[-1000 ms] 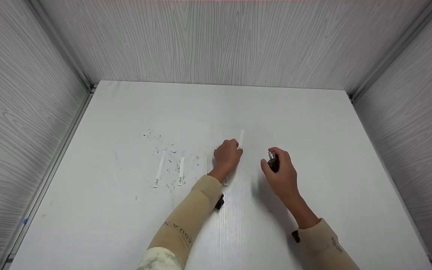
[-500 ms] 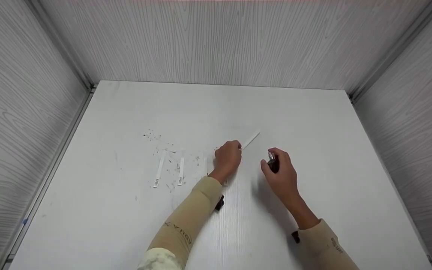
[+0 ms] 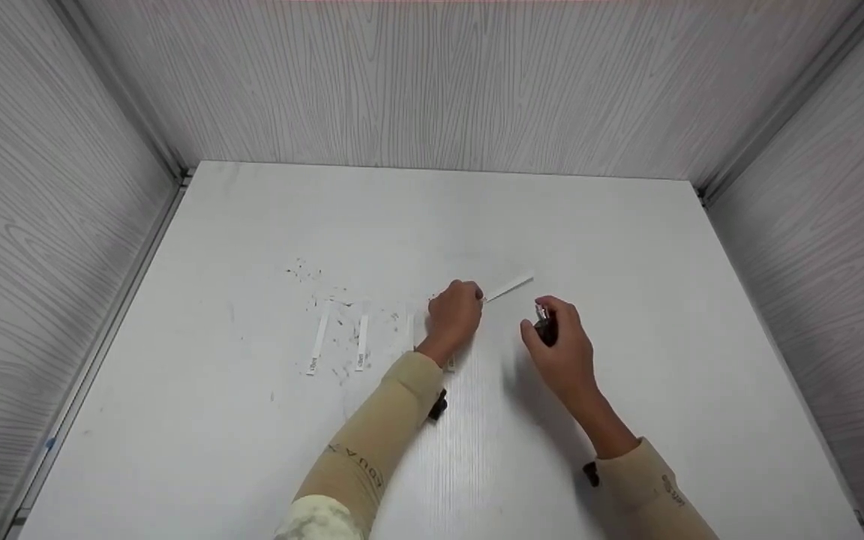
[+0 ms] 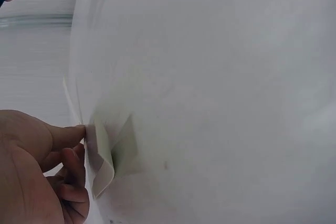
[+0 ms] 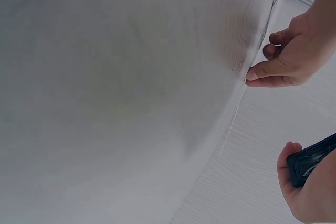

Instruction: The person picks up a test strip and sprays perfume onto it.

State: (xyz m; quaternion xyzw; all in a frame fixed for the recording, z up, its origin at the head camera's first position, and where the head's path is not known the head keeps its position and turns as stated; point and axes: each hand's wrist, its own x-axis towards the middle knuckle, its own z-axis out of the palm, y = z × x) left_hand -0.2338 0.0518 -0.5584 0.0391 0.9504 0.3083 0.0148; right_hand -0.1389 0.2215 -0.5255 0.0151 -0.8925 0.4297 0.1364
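Observation:
My left hand point(image 3: 456, 313) pinches a narrow white paper strip point(image 3: 511, 288) near one end, and its free end points right toward my other hand. In the left wrist view a bent pale paper piece point(image 4: 105, 163) shows right beside the fingertips of that hand. My right hand point(image 3: 568, 346) grips a small dark spray bottle point(image 3: 546, 330) with a silvery top, the index finger on the top and the thumb at its side. The bottle point(image 5: 311, 162) looks black and boxy in the right wrist view. A short gap separates the strip's tip from the bottle.
Several white paper strips with small printing lie in a row left of centre, such as the leftmost strip point(image 3: 319, 337); my left forearm partly covers others. Dark specks point(image 3: 303, 270) mark the white table point(image 3: 627, 247). Pale wood-grain panels point(image 3: 432, 82) enclose it behind and on both sides.
The strip in my left hand has swung from nearly upright to a low slant on the right, its tip closer to the bottle. My right hand stays almost where it was, still holding the bottle.

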